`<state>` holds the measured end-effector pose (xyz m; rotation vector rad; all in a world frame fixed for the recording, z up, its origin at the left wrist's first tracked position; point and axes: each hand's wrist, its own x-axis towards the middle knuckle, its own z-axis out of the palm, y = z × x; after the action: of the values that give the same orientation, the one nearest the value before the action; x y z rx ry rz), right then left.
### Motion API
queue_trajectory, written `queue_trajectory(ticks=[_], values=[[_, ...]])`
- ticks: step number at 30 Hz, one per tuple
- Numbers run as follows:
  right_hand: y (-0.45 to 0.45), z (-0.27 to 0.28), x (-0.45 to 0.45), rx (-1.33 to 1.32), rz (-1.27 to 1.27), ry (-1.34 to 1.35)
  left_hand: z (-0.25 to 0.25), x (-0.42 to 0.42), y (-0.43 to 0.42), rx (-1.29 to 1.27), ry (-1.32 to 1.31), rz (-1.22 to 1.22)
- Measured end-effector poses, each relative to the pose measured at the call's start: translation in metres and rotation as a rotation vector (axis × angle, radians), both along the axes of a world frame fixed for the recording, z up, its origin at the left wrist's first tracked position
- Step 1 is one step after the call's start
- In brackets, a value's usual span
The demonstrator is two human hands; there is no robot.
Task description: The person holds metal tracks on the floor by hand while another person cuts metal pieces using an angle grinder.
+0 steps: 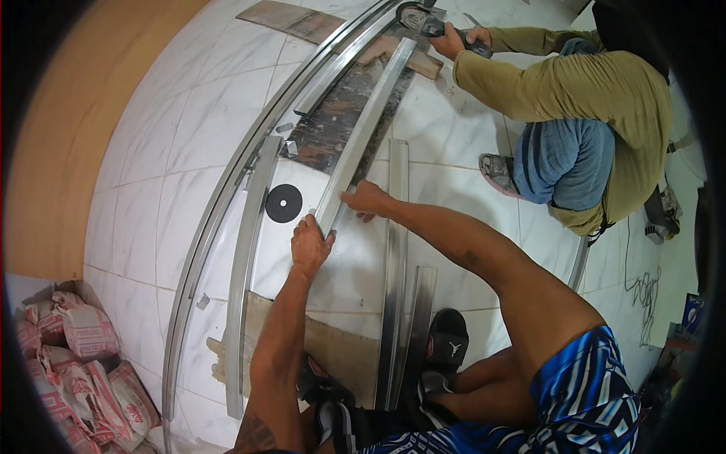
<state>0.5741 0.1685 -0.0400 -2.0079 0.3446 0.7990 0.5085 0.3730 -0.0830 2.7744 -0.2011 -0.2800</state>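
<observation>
Head view: metal profile (365,134) runs from near centre toward 12–1 o'clock, passing over the dark board (329,125). Left hand (306,246) grasps its near end; right hand (368,200) has fingers at its 3 o'clock edge, can't tell if clamped. Probably light, stiff lengthwise, slick, maybe sharp-edged. Best hold: flat side walls, off the end edges.

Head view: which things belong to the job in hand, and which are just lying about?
In use:
metal bar, its near end in the left hand, the right hand touching its side
power tool in a co-worker's hands
dark board, partly beneath the bar

Apparently just lying about:
pink-and-white bags
small metal scrap
black disc, possibly a spare
</observation>
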Motion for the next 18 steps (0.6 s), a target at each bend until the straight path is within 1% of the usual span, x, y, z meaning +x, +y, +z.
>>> queue_trajectory(ticks=[3,6,9,12,15,18], values=[[-0.001,0.002,0.0,-0.015,0.062,0.027,0.001,0.003,0.003,-0.003,0.031,0.0],[0.002,0.003,-0.001,-0.029,0.061,0.009,-0.003,0.002,0.002,-0.008,-0.032,0.013],[0.003,0.003,0.001,0.01,0.046,0.014,-0.005,0.003,0.0,0.002,-0.167,-0.021],[0.008,-0.006,0.004,0.098,-0.042,0.014,-0.006,0.007,-0.01,-0.033,-0.22,0.016],[0.015,-0.009,0.012,0.081,-0.126,0.034,-0.003,0.007,-0.018,-0.004,-0.163,0.095],[0.022,-0.008,0.011,0.082,-0.17,-0.02,-0.001,0.006,-0.02,-0.004,-0.179,0.105]])
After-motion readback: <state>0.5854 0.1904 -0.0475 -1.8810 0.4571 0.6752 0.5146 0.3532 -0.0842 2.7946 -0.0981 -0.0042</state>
